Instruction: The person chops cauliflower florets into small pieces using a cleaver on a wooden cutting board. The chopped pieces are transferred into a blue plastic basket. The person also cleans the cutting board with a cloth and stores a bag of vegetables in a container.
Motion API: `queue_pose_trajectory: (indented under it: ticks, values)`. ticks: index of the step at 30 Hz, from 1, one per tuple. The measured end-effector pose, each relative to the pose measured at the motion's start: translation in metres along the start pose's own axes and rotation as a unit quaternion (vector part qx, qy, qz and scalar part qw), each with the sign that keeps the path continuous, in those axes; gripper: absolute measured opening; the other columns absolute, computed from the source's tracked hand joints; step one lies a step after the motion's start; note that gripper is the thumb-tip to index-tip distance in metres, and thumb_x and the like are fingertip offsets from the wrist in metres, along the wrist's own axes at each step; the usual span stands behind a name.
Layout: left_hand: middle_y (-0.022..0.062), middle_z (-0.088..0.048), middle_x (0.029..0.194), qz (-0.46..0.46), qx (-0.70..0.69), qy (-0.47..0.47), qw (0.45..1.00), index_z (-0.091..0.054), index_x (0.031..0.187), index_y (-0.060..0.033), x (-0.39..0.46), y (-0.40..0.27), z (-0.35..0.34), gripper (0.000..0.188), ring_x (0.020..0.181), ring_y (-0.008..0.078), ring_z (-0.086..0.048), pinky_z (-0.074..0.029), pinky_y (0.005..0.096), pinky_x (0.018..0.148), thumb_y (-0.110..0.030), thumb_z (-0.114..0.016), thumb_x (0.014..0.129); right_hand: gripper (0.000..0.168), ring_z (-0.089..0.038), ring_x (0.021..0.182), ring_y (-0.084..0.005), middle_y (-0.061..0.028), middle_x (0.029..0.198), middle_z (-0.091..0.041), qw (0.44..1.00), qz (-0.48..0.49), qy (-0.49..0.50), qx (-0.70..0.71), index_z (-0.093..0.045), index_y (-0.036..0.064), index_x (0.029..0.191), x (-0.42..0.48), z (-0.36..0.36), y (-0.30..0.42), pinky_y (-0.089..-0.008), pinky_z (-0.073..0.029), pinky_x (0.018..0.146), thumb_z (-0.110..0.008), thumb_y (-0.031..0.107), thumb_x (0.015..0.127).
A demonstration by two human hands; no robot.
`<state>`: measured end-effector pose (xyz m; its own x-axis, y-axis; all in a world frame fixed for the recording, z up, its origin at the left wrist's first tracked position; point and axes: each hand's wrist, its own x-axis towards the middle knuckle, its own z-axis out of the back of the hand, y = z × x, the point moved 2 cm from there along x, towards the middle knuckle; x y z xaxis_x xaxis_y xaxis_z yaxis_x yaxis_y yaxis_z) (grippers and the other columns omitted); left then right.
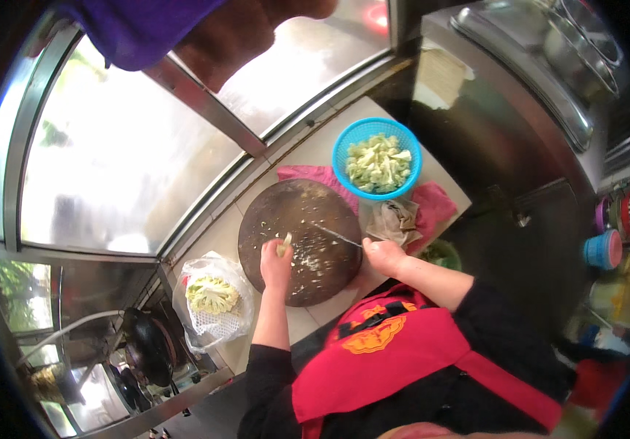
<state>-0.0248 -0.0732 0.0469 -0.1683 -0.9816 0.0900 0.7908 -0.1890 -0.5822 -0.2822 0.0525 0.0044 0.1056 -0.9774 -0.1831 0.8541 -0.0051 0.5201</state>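
Note:
My left hand (pixel 277 263) holds a small pale piece of cauliflower (pixel 284 245) over the left part of a round, dark chopping block (pixel 320 296). At the block's right edge my right hand (pixel 385 257) grips a knife (pixel 337 235), whose blade, seen nearly edge-on, points left over the block. Small white crumbs lie scattered on the block. Behind it to the right, a blue plastic colander (pixel 338 174) holds cut cauliflower florets (pixel 379 163). To the left, a larger cauliflower piece (pixel 211 295) rests in a clear plastic bag (pixel 243 324) with white netting.
Pink cloths (pixel 434 206) lie by the colander, beside a crumpled plastic bag (pixel 394 220). A green bowl (pixel 449 255) sits partly behind my right forearm. Metal-framed windows (pixel 205 107) border the tiled counter (pixel 218 236). A dark wok (pixel 147 345) is at lower left.

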Motion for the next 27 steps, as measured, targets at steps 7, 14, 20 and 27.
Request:
queue_pose_trajectory:
  ticks: [7,14,20,27]
  values:
    - [0.0119,-0.062,0.107,-0.132,-0.142,0.08,0.978,-0.064,0.107,-0.0036,0.082,-0.151,-0.037,0.036,0.086,0.0247,-0.062,-0.049,0.034,0.077,-0.026,-0.07,0.08,0.017,-0.066,0.068,-0.0341,-0.0168,0.072,-0.066,1.0,-0.002,0.023,-0.011,-0.049,-0.001,0.098,0.0,0.005,0.009,-0.0435,-0.052,0.056,-0.046,0.006,0.083]
    - [0.0109,-0.065,0.092,-0.162,-0.033,0.141,0.976,-0.067,0.099,-0.0045,0.101,-0.16,-0.095,0.031,0.081,0.0253,-0.063,-0.05,0.0375,0.076,-0.025,-0.071,0.077,0.022,-0.066,0.066,-0.0328,-0.0165,0.071,-0.065,1.0,0.004,0.02,-0.013,-0.049,-0.003,0.1,0.0,0.005,0.007,-0.0421,-0.052,0.054,-0.049,0.006,0.08]
    - [0.0077,-0.066,0.092,-0.277,0.128,0.107,0.946,-0.071,0.088,-0.009,0.126,-0.141,-0.14,0.021,0.087,0.0275,-0.06,-0.048,0.0376,0.083,-0.023,-0.071,0.074,0.027,-0.067,0.069,-0.0307,-0.0156,0.075,-0.067,0.998,-0.003,0.058,0.008,-0.051,-0.004,0.105,0.0,0.013,0.008,-0.0415,-0.053,0.056,-0.05,0.009,0.082]
    - [0.0085,-0.066,0.072,-0.286,0.254,0.071,0.921,-0.062,0.075,-0.0096,0.143,-0.153,-0.191,0.005,0.073,0.0315,-0.061,-0.05,0.0409,0.066,-0.012,-0.057,0.074,0.031,-0.067,0.068,-0.0301,-0.0156,0.074,-0.067,0.999,0.0,0.037,0.021,-0.05,-0.006,0.109,0.001,0.005,0.003,-0.0412,-0.053,0.055,-0.049,0.009,0.082]
